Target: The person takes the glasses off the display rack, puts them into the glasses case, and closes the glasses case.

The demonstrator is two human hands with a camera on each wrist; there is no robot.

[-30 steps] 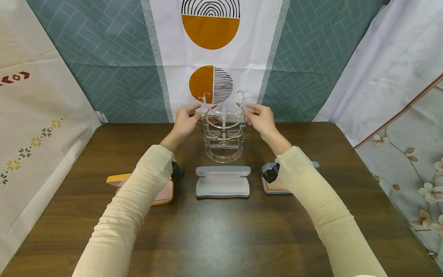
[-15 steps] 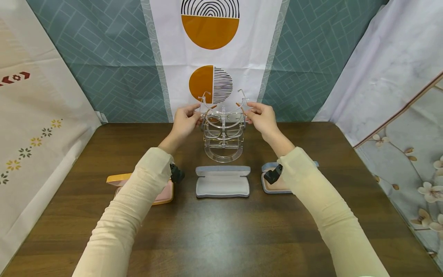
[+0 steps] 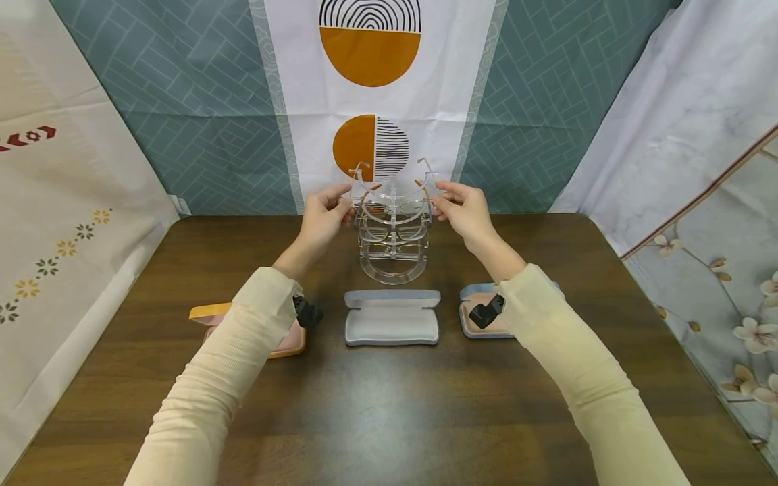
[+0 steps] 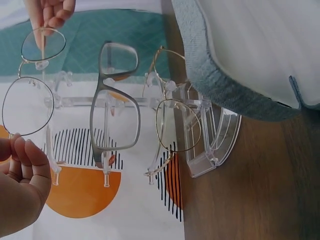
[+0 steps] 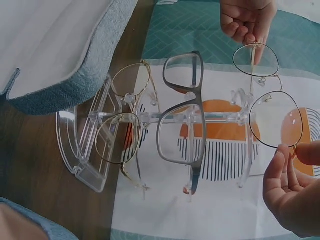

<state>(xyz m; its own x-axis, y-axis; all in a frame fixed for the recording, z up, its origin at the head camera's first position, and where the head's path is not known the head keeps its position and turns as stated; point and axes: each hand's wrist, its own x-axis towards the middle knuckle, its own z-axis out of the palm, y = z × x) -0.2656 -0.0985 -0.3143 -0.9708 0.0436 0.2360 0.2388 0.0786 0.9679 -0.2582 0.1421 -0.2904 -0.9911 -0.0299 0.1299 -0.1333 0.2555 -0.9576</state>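
My left hand (image 3: 323, 214) and right hand (image 3: 463, 210) are on either side of a clear tiered glasses stand (image 3: 392, 276). Between finger and thumb, each pinches one side of a pair of thin round-rimmed glasses (image 5: 276, 120) at the stand's top tier. Whether these glasses still touch the stand is hard to tell. Below them sit thick grey-framed glasses (image 4: 115, 120), then gold-rimmed round glasses (image 4: 178, 125), both untouched. In the left wrist view my right hand shows at the top; in the right wrist view my left hand does.
Three opened glasses cases lie before the stand: a grey one (image 3: 392, 327) in the middle, an orange-and-pink one (image 3: 288, 345) partly behind my left sleeve, and a blue one (image 3: 477, 289) partly behind my right sleeve. All stand on a wooden table (image 3: 371, 405), with a patterned cloth (image 3: 231, 148) behind.
Both wrists and cuffs have dropped slightly and spread outward, the right one more. Fingers stay at the top glasses, which have hardly moved.
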